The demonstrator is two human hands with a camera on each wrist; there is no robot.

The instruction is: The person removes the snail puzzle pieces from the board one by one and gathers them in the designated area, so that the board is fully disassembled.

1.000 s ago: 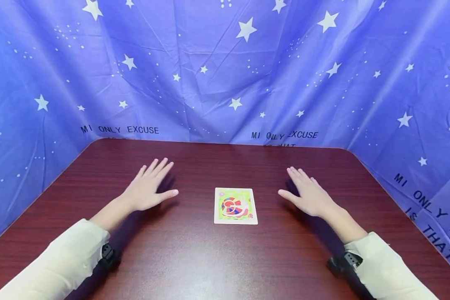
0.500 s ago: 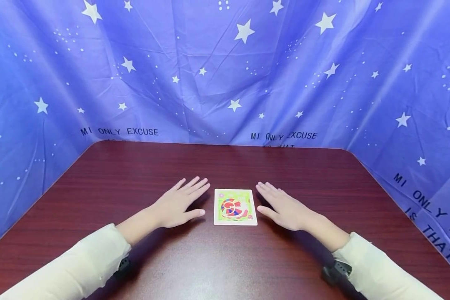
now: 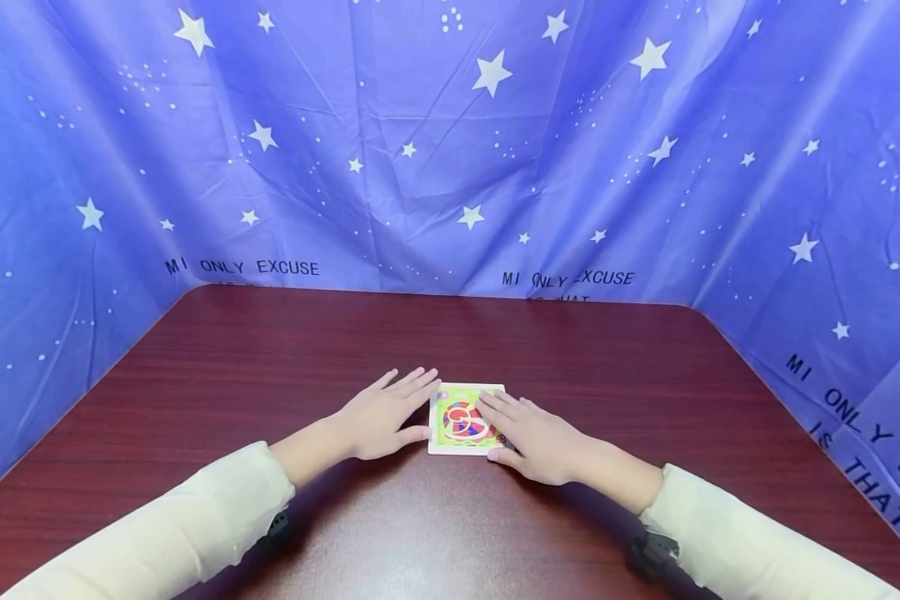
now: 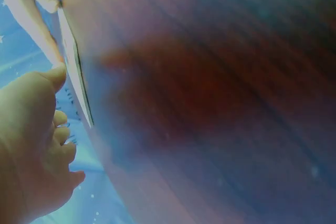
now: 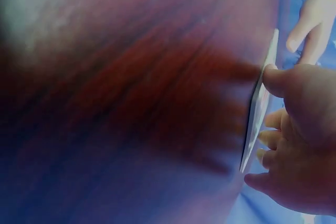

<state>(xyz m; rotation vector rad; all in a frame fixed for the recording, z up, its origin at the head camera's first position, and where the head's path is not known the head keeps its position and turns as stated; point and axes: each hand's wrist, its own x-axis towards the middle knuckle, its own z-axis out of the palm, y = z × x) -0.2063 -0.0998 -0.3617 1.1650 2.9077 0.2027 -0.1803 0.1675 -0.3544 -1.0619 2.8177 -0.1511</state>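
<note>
A flat, square board with a pale border and a green, red and blue printed picture (image 3: 465, 423) lies mid-table, between my hands. Both wrist views add its thin side edge and my palms; the head view gives its printed face. My left hand (image 3: 381, 422) has straight, spread fingers, their tips at the board's left edge. My right hand (image 3: 547, 443), fingers extended, reaches over its right part. Whether either touches it, I cannot tell. Beneath is a dark red-brown, wood-grained table (image 3: 232, 367); beyond, creased blue cloth (image 3: 390, 83) with white stars. Cream sleeves (image 3: 202, 508) cover my forearms.
</note>
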